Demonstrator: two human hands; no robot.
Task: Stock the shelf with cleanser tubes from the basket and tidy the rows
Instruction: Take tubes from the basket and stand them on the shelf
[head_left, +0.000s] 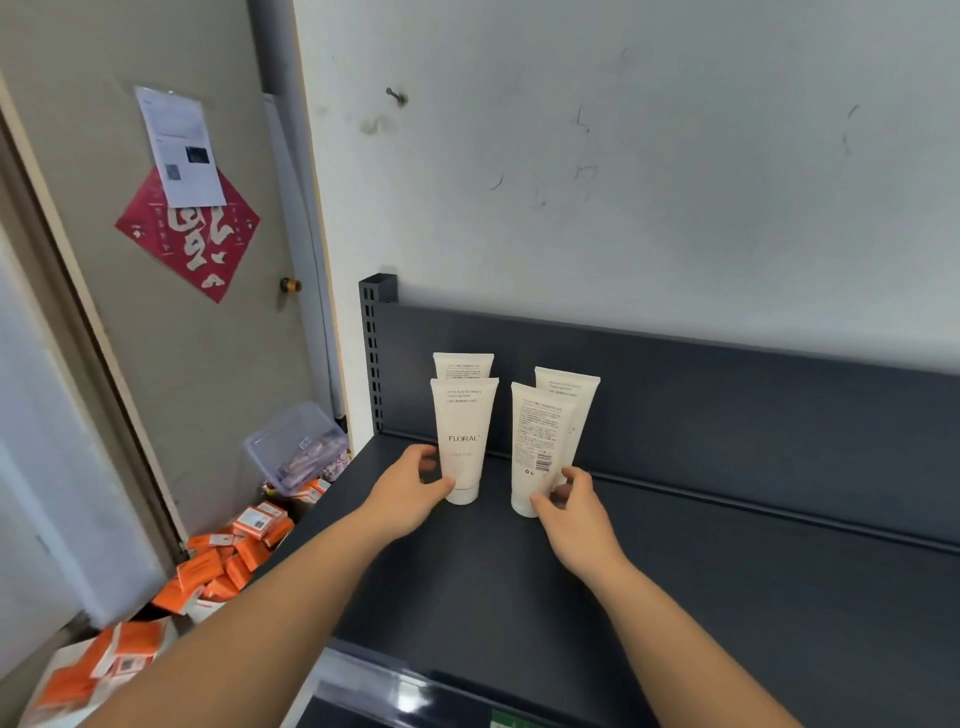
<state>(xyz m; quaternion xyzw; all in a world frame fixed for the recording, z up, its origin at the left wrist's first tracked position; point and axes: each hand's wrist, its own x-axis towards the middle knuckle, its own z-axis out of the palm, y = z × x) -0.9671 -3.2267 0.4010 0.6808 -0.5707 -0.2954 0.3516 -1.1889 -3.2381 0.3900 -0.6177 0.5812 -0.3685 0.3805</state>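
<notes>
My left grip (415, 486) curled round the left tube (464, 421), right grip (574, 504) pinching the right tube (537, 436), both upright on the shelf (727, 561), back tubes (463, 365) just beyond.

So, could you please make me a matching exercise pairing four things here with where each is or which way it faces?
Things:
1. front-left tube, held by the left hand
2. front-right tube, held by the right hand
3. orange boxes
4. red paper

States:
A. stuck on the door
B. barcode side faces the camera
C. heaped on the floor left of the shelf
D. FLORAL logo faces the camera

Pairs: 1-D, 2-B, 3-C, 4-A.
</notes>
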